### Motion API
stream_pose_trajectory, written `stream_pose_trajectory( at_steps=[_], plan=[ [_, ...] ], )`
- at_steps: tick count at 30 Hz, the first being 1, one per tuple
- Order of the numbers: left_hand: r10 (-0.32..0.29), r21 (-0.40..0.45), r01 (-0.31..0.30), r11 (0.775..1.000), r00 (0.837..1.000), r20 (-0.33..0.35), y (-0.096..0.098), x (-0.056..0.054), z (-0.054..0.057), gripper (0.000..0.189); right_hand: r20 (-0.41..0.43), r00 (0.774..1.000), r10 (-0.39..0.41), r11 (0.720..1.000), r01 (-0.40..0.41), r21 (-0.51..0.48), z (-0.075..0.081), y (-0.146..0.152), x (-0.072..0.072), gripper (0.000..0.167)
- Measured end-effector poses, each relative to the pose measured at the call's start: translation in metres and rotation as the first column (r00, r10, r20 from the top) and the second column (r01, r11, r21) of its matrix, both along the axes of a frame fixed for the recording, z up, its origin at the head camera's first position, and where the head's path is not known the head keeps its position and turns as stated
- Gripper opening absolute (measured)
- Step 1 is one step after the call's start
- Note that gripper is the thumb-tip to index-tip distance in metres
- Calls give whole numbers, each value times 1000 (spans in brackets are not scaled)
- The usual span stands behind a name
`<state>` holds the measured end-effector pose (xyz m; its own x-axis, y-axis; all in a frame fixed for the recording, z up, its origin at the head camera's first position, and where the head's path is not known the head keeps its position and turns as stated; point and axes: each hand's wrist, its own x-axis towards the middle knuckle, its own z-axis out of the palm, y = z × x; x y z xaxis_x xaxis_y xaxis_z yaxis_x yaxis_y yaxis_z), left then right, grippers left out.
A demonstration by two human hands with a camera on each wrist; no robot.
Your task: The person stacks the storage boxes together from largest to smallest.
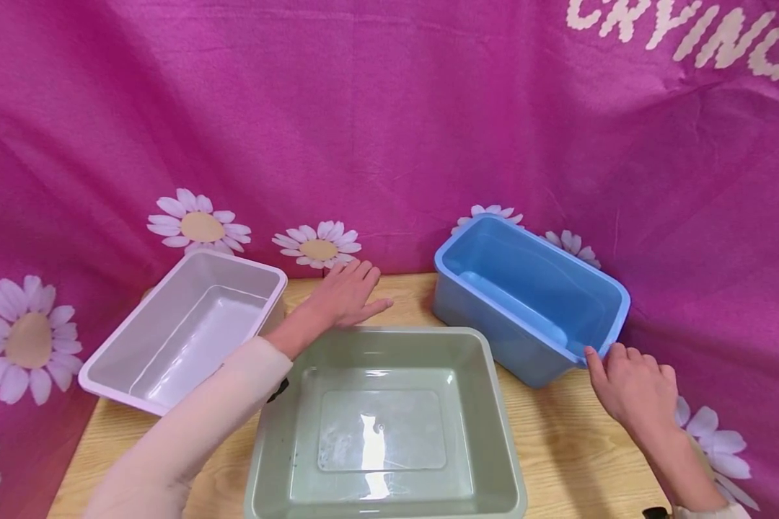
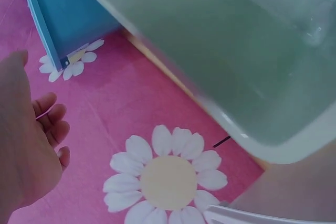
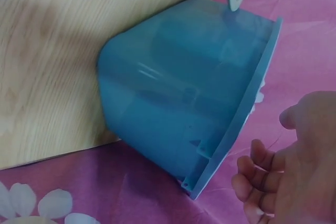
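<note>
Three plastic bins stand on the wooden table. My left hand (image 1: 347,295) hovers with spread fingers at the far rim of the green bin (image 1: 503,425), between the pale grey bin (image 1: 136,360) and the blue bin (image 1: 487,328). Its fingers hold nothing. At the near right corner of the blue bin is my right hand (image 1: 636,393), its thumb tip overlapping the rim in the head view. The right wrist view shows that hand's loosely bent fingers (image 3: 265,177) just outside the blue rim (image 3: 239,124). Inside, all three bins show bare floors.
A magenta cloth (image 1: 376,130) with daisies and pale lettering hangs behind the wooden table (image 1: 558,447) and along its sides. The blue bin sits at an angle at the back right, the grey one at the left. The green bin takes the front middle.
</note>
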<state>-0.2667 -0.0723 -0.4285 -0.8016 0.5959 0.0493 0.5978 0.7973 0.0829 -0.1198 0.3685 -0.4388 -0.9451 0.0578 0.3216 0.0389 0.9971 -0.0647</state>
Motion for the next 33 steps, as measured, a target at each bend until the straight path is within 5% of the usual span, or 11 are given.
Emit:
stream_pose_trajectory(
  at_steps=[17,28,33],
  plan=[
    [-2,-31,2,1000,1000,14,41,-31,15,68,180,981,-72,996,79,-32,-2,12,-9,58],
    [12,-52,-11,999,999,33,60,-36,15,68,171,984,-58,996,67,-50,-5,16,-16,59],
    [21,-55,-19,998,999,34,64,-37,16,67,241,969,-59,995,75,-62,-4,21,-20,62]
  ],
)
